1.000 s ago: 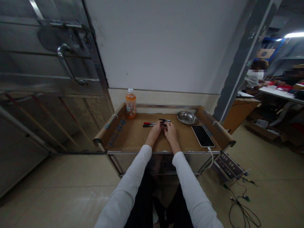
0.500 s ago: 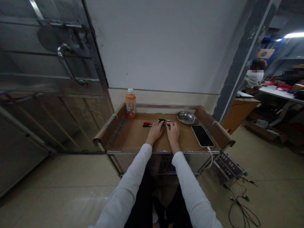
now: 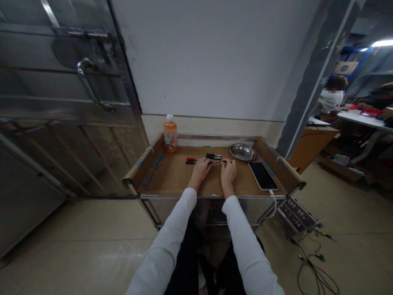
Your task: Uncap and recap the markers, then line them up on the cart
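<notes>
My left hand (image 3: 201, 170) is closed around a slim pen (image 3: 215, 162), which points right from the fingertips. Fingers pinched, my right hand (image 3: 229, 170) grips the dark far end of it; whether this is a separate cap I cannot tell. Just beyond the hands, several black pens (image 3: 213, 156) lie close together. A red pen (image 3: 190, 159) and a black pen (image 3: 190, 162) show to the left of my left hand, which hides part of them. All this is on the cardboard-lined top (image 3: 172, 176) of a metal cart.
A bottle of orange drink (image 3: 170, 135) stands at the back left. At the right are a shallow metal dish (image 3: 242, 152) and a phone (image 3: 263, 176) with a white cable. Cardboard edges rise at both sides. An electrical box (image 3: 296, 217) and cables lie on the floor. People sit far right.
My right hand has moved a little right, away from my left hand, so more of the pen shows between them. The left hand stays nearly in place.
</notes>
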A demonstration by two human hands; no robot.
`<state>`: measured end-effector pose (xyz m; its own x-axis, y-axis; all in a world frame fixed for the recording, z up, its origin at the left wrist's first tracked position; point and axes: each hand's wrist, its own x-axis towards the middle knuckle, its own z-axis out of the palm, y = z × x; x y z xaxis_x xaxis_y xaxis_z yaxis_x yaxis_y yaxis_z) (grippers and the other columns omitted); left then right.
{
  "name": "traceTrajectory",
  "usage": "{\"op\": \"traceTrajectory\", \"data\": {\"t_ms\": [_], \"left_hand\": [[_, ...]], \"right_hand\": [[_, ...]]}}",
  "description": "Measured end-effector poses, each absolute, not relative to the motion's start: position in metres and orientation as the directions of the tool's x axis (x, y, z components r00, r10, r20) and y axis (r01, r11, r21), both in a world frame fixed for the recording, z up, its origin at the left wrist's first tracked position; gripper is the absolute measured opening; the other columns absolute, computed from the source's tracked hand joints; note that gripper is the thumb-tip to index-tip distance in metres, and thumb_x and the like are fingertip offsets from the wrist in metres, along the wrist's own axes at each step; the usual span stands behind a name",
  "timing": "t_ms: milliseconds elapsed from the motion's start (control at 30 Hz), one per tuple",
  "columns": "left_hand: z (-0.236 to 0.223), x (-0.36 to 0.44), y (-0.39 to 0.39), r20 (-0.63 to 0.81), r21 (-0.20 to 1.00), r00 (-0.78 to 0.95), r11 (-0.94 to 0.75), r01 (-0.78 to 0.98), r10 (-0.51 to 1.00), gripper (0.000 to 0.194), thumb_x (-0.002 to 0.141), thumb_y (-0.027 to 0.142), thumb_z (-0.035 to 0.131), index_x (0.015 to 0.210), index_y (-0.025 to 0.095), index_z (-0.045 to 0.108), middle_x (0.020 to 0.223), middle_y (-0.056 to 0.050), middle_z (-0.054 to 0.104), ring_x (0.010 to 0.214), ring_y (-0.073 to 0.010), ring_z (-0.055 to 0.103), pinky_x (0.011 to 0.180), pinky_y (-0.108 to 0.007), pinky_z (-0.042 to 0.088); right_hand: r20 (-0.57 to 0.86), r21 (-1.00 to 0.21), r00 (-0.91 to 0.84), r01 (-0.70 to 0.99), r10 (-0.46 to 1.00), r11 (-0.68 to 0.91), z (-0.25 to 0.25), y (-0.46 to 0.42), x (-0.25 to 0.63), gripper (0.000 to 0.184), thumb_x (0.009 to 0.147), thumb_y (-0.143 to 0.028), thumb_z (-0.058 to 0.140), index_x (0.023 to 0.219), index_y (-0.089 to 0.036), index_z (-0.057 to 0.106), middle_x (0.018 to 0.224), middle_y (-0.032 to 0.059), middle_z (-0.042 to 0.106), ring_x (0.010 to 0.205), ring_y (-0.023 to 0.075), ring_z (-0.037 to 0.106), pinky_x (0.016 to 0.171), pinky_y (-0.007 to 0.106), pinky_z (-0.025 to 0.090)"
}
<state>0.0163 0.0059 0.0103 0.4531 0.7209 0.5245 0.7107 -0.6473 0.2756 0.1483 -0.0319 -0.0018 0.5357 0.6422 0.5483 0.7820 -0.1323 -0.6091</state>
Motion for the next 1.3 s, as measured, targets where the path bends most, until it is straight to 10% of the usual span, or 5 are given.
{"op": "traceTrajectory", "data": {"t_ms": [533, 833, 1300], "left_hand": [[0.013, 0.014, -0.004, 0.597, 0.378, 0.286, -0.578, 0.723, 0.750, 0.020, 0.091, 0.016, 0.047, 0.110, 0.016, 0.056, 0.104, -0.009, 0.064, 0.096, -0.0194, 0.060, 0.086, -0.030, 0.045], [0.014, 0.006, -0.017, 0.522, 0.352, -0.093, -0.115, 0.929, 0.848, 0.024, 0.091, 0.011, 0.035, 0.104, 0.008, 0.056, 0.104, -0.017, 0.059, 0.099, -0.0270, 0.054, 0.088, -0.039, 0.043], [0.009, 0.010, -0.011, 0.505, 0.268, -0.057, -0.094, 0.959, 0.861, 0.023, 0.089, 0.010, 0.034, 0.103, 0.004, 0.052, 0.105, -0.020, 0.055, 0.100, -0.0264, 0.053, 0.088, -0.037, 0.043]], "right_hand": [[0.739, -0.582, 0.165, 0.646, 0.654, 0.494, 0.007, -0.032, 0.140, 0.053, 0.081, -0.005, 0.036, 0.130, -0.022, 0.050, 0.117, 0.0044, 0.064, 0.107, 0.0145, 0.057, 0.097, 0.030, 0.043], [0.610, -0.567, 0.242, 0.799, 0.755, 0.201, 0.000, -0.027, 0.144, 0.045, 0.080, -0.004, 0.037, 0.118, -0.016, 0.059, 0.120, 0.0087, 0.061, 0.113, 0.0193, 0.050, 0.103, 0.034, 0.038], [0.421, -0.332, 0.228, 0.939, 0.878, -0.085, -0.005, -0.024, 0.139, 0.041, 0.091, -0.023, 0.041, 0.130, -0.028, 0.054, 0.141, 0.0096, 0.044, 0.117, 0.0245, 0.045, 0.097, 0.038, 0.036]]}}
